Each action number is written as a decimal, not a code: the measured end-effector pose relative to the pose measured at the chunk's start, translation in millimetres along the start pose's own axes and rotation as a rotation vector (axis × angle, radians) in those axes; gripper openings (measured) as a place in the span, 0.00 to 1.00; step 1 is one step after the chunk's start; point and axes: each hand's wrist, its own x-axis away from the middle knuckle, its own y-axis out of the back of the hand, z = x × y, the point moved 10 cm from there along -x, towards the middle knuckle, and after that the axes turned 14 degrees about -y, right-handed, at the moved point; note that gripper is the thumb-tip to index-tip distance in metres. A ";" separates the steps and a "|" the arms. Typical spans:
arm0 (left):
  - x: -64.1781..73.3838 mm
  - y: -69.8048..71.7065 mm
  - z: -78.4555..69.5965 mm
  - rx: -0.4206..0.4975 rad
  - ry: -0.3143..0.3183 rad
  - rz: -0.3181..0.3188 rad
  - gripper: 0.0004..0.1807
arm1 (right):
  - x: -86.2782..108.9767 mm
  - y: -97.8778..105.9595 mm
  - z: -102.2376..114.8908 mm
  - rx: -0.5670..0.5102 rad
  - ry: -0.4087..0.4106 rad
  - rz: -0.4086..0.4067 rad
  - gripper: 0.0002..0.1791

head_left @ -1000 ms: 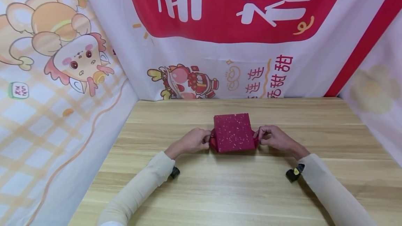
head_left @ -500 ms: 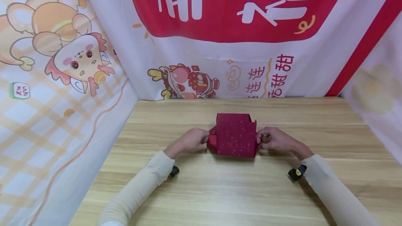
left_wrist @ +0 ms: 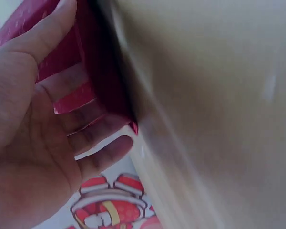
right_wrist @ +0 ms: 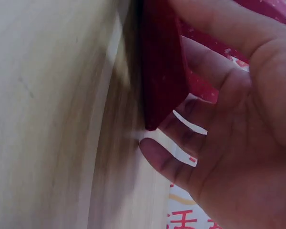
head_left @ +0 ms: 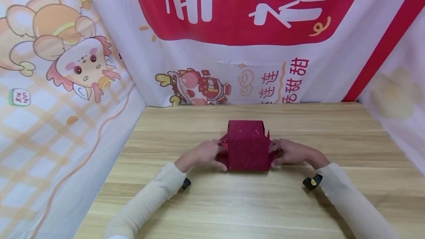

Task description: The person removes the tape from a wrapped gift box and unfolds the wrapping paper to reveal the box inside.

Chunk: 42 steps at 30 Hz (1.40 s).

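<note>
A dark red paper box point(head_left: 248, 150) with pale flecks stands on the wooden table, its side flaps jutting out left and right. At its left side, my left hand point(head_left: 207, 153) holds the box, thumb at the near lower corner. In the left wrist view the left side flap point(left_wrist: 102, 71) lies between that thumb and the other fingers. My right hand point(head_left: 289, 152) holds the opposite side the same way. The right wrist view shows the right side flap point(right_wrist: 164, 67) with fingers behind it and the thumb in front. Some fingertips are hidden behind the flaps.
The wooden table point(head_left: 206, 202) meets a printed white cloth backdrop point(head_left: 199, 54) behind the box. Another printed cloth point(head_left: 83, 128) hangs along the left side, and more cloth point(head_left: 395, 95) hangs at the right. Dark wrist cameras sit at both cuffs.
The box's flecked face has tipped and its front edge now sits lower, nearer me. Both hands have gone from pinching the side flaps to a wider hold, thumbs lower toward the near corners.
</note>
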 end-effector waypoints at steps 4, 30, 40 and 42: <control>-3.6 -0.6 -7.6 -0.025 0.004 -0.011 0.38 | 0.4 -1.6 9.0 0.046 0.043 0.004 0.16; -3.5 8.6 8.7 -0.093 -0.073 -0.096 0.05 | 4.5 7.3 -6.6 -0.077 -0.017 -0.036 0.07; 7.1 0.5 7.0 0.116 0.023 0.075 0.23 | 5.5 4.5 -3.2 0.007 -0.067 -0.082 0.09; 6.6 -3.5 4.2 0.066 0.020 0.092 0.25 | 4.7 2.2 -2.7 0.052 -0.067 -0.097 0.10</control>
